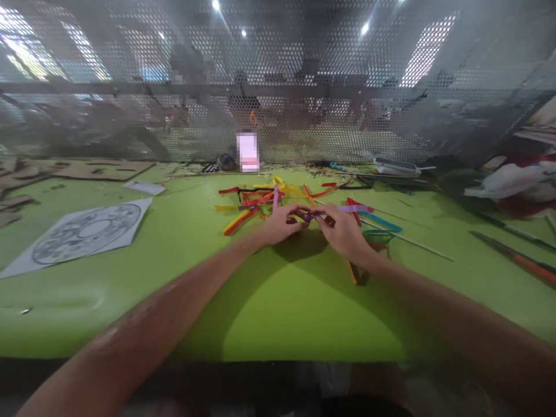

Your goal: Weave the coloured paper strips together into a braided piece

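Observation:
Between my two hands, near the middle of the view, is a purple strip (354,208), pinched at a small curled part. My left hand (284,223) grips it with its fingertips, and a lilac end stands up behind that hand. Closed on the same strip, my right hand (341,231) has the long flat end running out to its right. Red, yellow and black strips (241,220) lie in a loose pile behind and left of my left hand. To the right of my right hand are a blue strip (384,220) and a thin stick (428,249).
The green tabletop (278,324) holds a sheet with a round pattern (93,231) at left and cardboard pieces (102,169) behind it. A phone (248,152) leans against the perforated metal screen (304,116). Orange-handled scissors (525,260) and a white plastic bag (504,182) are at right.

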`<state>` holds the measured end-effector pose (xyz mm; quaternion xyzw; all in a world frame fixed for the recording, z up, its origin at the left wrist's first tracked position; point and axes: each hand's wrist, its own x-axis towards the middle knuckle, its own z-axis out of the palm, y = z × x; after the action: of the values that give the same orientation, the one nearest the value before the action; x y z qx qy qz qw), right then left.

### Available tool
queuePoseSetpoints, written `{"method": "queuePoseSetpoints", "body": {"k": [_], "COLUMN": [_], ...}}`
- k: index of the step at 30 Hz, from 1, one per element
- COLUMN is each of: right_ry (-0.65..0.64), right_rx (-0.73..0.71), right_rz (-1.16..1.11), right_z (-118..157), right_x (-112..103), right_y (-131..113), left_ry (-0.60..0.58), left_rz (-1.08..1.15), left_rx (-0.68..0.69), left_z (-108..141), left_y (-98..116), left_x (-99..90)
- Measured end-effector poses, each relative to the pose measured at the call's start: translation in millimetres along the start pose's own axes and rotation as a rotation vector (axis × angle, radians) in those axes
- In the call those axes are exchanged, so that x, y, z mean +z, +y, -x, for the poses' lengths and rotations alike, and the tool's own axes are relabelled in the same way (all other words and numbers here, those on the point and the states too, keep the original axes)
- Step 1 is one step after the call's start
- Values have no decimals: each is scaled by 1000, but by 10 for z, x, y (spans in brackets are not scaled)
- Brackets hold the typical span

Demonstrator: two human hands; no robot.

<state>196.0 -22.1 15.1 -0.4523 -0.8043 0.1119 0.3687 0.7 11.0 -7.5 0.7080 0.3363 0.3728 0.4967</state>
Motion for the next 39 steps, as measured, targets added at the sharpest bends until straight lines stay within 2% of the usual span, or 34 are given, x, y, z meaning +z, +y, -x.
{"method": "queuePoseSetpoints", "body": {"k": [4,10,13,19,26,31,39], "right_ry": [-2,87,74,35,-14,18,69], "right_rx": [39,64,73,83,123,152,171], "right_rz": [-56,-55,-43,-98,-162,-162,-11], "right_z": [4,-10,-13,-9,-10,-2,-5], "right_x": [7,16,1,-14,-17,-14,18], "right_y": [-5,33,28,21,2,-28,16], "left_ry": [11,66,87,54,39,54,112], "left_rz": [-1,13,-2,51,48,-24,-176], "left_rx": [-11,-43,-47,-63,-31,5,125], "left_z": [1,15,24,25,27,27,-10], "left_y": [11,27,39,-5,-16,17,-92], "left_x": [-5,5,9,7,2,-9,-14]}}
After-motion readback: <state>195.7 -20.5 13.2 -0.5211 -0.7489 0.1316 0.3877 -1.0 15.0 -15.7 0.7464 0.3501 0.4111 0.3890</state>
